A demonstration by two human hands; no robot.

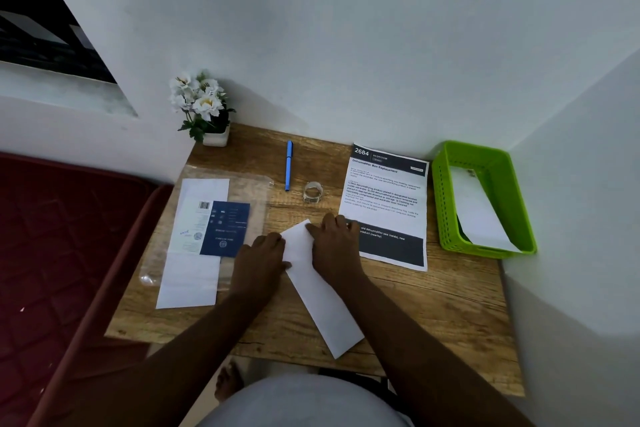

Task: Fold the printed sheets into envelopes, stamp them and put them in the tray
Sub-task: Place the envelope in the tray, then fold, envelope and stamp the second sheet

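A long white folded sheet (318, 291) lies slantwise on the wooden table (433, 308), its far end between my hands. My left hand (265, 255) presses on the sheet's left edge with bent fingers. My right hand (334, 241) lies flat over its right edge, fingers spread toward the far end. A printed sheet (388, 198) lies flat to the right, its near left corner under my right hand. The green tray (446, 204) at the far right holds a white folded paper (479, 215).
A clear sleeve with envelopes and a blue card (225, 229) lies on the left. A blue pen (289, 165) and a small tape roll (313, 191) lie at the back. A potted white flower (204, 107) stands in the back left corner. A red mattress (69, 253) borders the table's left.
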